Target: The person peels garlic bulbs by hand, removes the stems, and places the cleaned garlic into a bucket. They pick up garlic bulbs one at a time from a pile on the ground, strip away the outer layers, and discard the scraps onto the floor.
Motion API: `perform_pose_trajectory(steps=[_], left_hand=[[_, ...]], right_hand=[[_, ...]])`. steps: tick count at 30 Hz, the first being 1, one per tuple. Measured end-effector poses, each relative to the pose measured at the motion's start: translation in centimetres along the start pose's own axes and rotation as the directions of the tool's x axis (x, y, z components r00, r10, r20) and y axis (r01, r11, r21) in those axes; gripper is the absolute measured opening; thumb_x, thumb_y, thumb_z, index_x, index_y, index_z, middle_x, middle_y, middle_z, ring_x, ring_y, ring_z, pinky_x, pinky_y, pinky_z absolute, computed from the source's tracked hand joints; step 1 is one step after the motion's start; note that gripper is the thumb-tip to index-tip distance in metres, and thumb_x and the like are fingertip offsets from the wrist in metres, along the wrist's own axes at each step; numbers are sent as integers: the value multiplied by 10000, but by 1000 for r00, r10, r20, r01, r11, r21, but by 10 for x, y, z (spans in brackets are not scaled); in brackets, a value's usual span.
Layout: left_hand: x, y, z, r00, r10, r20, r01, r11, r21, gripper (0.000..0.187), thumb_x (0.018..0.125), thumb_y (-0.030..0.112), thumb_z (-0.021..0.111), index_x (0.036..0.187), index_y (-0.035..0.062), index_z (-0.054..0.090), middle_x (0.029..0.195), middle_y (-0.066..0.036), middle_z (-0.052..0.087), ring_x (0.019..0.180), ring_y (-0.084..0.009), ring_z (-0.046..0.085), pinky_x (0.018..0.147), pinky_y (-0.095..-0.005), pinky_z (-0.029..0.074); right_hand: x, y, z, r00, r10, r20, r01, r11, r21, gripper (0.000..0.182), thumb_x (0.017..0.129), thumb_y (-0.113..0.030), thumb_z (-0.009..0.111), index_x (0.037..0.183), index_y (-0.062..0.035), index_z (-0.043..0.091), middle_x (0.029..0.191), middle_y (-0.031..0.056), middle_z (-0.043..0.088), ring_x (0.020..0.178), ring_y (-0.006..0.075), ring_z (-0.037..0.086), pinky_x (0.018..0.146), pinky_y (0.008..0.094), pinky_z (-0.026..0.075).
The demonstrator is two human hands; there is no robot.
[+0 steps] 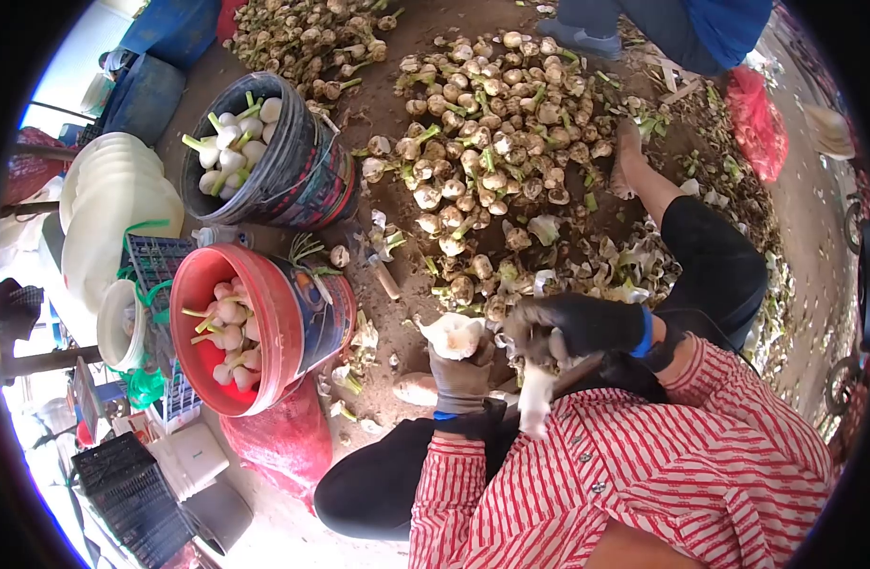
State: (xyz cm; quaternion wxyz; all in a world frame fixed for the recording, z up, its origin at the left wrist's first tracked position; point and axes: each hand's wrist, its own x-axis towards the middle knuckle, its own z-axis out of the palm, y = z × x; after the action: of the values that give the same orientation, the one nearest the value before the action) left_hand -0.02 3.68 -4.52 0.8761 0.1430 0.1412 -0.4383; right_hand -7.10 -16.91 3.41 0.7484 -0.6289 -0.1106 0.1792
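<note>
Ground: bare dirt floor strewn with peelings and a wide heap of unpeeled garlic.
Left hand: gloved, fingers curled around a white peeled garlic bulb, held above the knees.
Right hand: black glove, fingers bent and pressed onto a piece of garlic skin just beside the bulb.
Red bucket: left of the hands, holding peeled bulbs.
Dark bucket: farther back, also holding peeled bulbs.
Another person: standing beyond the heap.

floor: bare dirt ground | light: bright daylight | left: white plastic chairs, black crates
</note>
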Motion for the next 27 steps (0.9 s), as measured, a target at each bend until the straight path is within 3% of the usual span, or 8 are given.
perform_pose_trajectory(steps=[2,7,9,14,18,20,24,27], left_hand=[[-3,-12,56,834,169,-525,37,933,359,279,860,336,467,1004,108,537,822,-50,580,741,-202,574,578,-282,486],[-1,-19,53,947,292,134,-160,66,985,394,870,396,478,933,15,556,814,-86,612,710,-196,617,579,-284,524],[4,-7,24,924,-89,-371,180,960,216,312,859,341,498,934,44,556,803,-83,609,680,-176,607,561,-261,516],[-6,21,-9,995,-12,-94,28,985,170,197,813,140,542,977,34,521,816,-46,573,733,-160,578,599,-259,487],[-2,-12,10,916,402,10,-128,268,955,383,699,40,679,1036,15,499,912,-53,586,822,-129,577,726,-256,476],[6,-13,13,978,81,-192,9,903,429,296,772,-49,560,1046,54,515,908,-69,586,798,-155,578,674,-250,513],[8,-10,-13,870,377,-319,-197,857,476,219,861,253,465,952,68,540,827,-66,586,703,-189,571,532,-273,478],[5,17,-24,947,66,-313,-21,989,143,368,853,411,384,886,77,534,698,-39,542,561,-145,508,407,-225,340]], right_hand=[[5,-8,0,949,149,-278,-235,921,-310,311,784,-139,613,1063,-22,539,928,95,549,854,182,541,724,293,450],[33,32,-7,875,-452,-175,300,789,-536,271,780,-115,622,1034,-42,566,878,89,566,821,204,558,704,328,451],[25,31,-8,957,-215,-193,152,943,-297,197,815,-153,600,969,-31,582,901,96,569,892,199,540,781,325,429],[7,43,23,981,-154,122,107,940,323,210,846,-202,604,892,-4,549,985,101,543,934,212,521,811,319,399],[32,17,15,800,-459,-387,125,758,-640,364,708,-46,597,1071,-38,574,916,134,565,810,254,576,704,321,466],[38,40,12,816,-486,-314,224,766,-603,348,676,-51,604,1023,-56,593,879,120,582,753,259,586,643,314,471],[28,49,43,989,85,-120,-118,943,-312,202,684,9,596,874,-61,604,835,82,619,756,232,609,637,318,473],[19,32,65,971,-232,64,240,933,-270,289,784,-144,607,1060,-67,566,836,88,620,699,183,611,625,305,480]])
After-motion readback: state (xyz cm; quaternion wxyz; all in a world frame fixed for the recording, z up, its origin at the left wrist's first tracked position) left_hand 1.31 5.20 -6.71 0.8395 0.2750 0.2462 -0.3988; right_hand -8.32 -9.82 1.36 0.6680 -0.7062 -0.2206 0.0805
